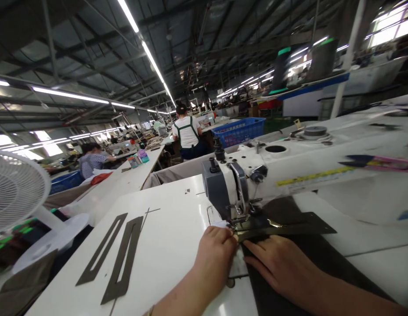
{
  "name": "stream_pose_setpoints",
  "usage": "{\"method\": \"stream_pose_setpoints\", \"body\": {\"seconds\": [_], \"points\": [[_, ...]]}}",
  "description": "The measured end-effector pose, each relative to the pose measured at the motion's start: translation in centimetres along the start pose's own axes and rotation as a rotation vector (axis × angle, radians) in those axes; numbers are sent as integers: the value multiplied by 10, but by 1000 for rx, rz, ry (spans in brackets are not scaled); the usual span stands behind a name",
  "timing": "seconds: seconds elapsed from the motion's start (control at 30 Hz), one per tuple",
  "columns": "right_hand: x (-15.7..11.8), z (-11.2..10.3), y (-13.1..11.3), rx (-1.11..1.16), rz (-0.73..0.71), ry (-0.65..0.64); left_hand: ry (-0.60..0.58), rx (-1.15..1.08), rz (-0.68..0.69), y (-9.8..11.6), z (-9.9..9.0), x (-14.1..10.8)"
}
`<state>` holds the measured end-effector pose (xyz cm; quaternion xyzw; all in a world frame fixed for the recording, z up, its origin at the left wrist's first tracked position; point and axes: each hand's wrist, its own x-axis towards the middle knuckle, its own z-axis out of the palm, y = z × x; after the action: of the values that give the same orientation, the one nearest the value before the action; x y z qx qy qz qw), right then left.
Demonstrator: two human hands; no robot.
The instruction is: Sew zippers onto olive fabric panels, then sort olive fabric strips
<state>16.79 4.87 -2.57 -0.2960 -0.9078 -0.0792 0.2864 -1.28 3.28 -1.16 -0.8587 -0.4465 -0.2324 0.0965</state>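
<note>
Under the head of a white sewing machine [235,184] lies dark olive fabric [309,259] with a long flat strip [309,223] on top of it. My left hand [214,252] is closed at the strip's left end, just in front of the needle area, its fingertips pinching the edge. Lower right of the needle, my right hand [278,263] rests on the dark fabric with its fingers stretched out along the strip's near edge. Two dark slotted pieces, one on the left [89,277] and one beside it [126,263], lie flat on the white table.
A white fan [17,188] stands at the left. Pink-handled snips [384,162] lie on the machine arm. Behind are a blue crate [240,131], a person in a white shirt [189,131] and another in stripes [92,162].
</note>
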Motion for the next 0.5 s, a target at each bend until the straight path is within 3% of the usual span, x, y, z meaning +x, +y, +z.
{"method": "stream_pose_setpoints", "body": {"seconds": [0.1, 0.17, 0.3, 0.5], "points": [[0, -2, -3, -32, -48, 205, -29, 49, 16, 1, 2, -1], [1, -4, -4, -61, -13, 272, -20, 62, 27, 2, 2, 0], [2, -8, -6, -10, 41, 241, 37, 50, 78, 2, -2, 2], [5, -8, -4, -130, 94, 215, 63, 32, 82, 3, -8, 5]]}}
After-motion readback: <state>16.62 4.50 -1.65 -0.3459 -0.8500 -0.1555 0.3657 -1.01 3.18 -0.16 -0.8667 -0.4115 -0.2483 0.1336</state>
